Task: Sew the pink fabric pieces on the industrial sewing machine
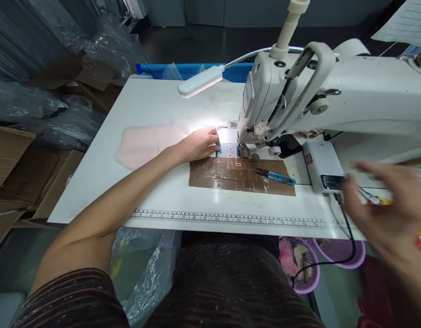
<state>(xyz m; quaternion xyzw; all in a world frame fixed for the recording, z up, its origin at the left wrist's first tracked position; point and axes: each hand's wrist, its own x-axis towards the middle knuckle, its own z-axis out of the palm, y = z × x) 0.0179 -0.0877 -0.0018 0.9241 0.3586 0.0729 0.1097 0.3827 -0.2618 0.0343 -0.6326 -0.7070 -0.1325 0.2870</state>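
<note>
My left hand (203, 143) rests on the white table just left of the sewing machine's needle area (243, 150). Its fingers are bent together by the metal needle plate (227, 149), and whatever they pinch is hidden. Smeared by motion, my right hand (388, 196) hovers at the right near a white box with a dark display (323, 166). Blue-handled thread snips (279, 176) lie on a brown taped patch (227, 177) in front of the needle. Left of my left hand is a blurred pale pink piece (149, 143), perhaps cloth.
A lamp (201, 81) on a bent metal neck lights the needle area. Printed along the table's front edge is a ruler (238, 220). Purple baskets (347, 255) stand below at the right, with a black cable hanging over them. Cardboard boxes (22, 173) and plastic bags crowd the left.
</note>
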